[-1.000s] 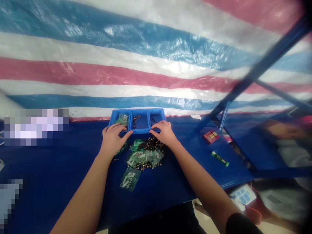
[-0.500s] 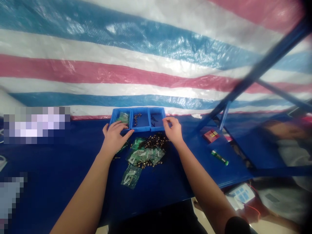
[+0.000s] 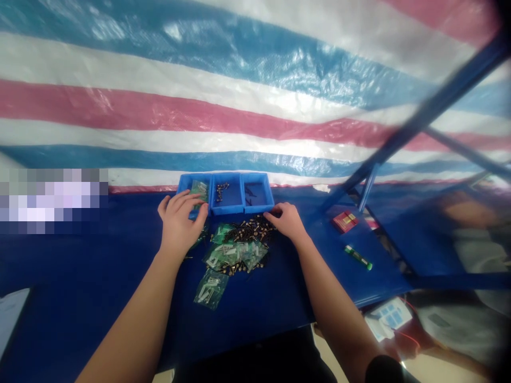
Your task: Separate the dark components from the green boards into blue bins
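A blue three-compartment tray [image 3: 225,209] stands at the far side of the dark blue table, with small bags in its left cell and a few screws in the other two. My left hand [image 3: 179,221] rests on the tray's left front corner, fingers curled over the rim. My right hand [image 3: 286,219] lies on the table just right of a heap of dark screws [image 3: 249,231], fingers bent at the heap's edge; I cannot make out anything in them. Small greenish plastic bags [image 3: 233,254] lie mixed with the screws, and one bag [image 3: 211,288] sits apart, nearer me.
A red box [image 3: 345,221] and a green marker [image 3: 358,257] lie on the table to the right. A blue metal frame [image 3: 403,135] slants up at the right. A striped tarp [image 3: 239,106] hangs behind. A device with a lit screen [image 3: 386,318] sits below the table edge.
My right hand left the tray's front rim, lifted over the right cell, then came down beside the screw heap. My left hand shifted slightly left along the tray.
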`<state>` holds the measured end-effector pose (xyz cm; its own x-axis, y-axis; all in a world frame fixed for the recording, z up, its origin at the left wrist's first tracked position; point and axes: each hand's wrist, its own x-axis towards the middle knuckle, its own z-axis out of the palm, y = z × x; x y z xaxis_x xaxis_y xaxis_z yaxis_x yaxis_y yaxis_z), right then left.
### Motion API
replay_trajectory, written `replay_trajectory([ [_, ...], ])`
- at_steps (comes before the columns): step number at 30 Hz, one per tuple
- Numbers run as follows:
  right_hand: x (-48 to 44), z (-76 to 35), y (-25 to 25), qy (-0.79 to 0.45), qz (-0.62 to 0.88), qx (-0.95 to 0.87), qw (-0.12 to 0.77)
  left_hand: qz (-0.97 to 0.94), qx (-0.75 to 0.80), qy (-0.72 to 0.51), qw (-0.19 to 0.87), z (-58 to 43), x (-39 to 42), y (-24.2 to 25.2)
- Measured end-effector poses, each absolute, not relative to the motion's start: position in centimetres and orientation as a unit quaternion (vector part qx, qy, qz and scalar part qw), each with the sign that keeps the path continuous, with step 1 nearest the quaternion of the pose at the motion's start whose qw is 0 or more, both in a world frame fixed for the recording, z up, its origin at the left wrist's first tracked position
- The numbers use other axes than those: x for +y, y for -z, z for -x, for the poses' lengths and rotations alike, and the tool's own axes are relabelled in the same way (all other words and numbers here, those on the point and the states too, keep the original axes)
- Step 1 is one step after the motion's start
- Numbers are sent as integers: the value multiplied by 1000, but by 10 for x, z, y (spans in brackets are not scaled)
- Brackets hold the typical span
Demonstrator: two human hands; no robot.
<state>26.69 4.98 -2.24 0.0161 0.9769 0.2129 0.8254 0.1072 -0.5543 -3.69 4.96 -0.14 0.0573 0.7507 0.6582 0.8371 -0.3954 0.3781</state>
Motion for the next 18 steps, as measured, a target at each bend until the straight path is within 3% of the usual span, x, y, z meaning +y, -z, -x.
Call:
replay_trajectory([
  [18, 44, -272, 20, -152, 672, -687, 230, 713, -531, 455, 48, 20, 33, -7],
])
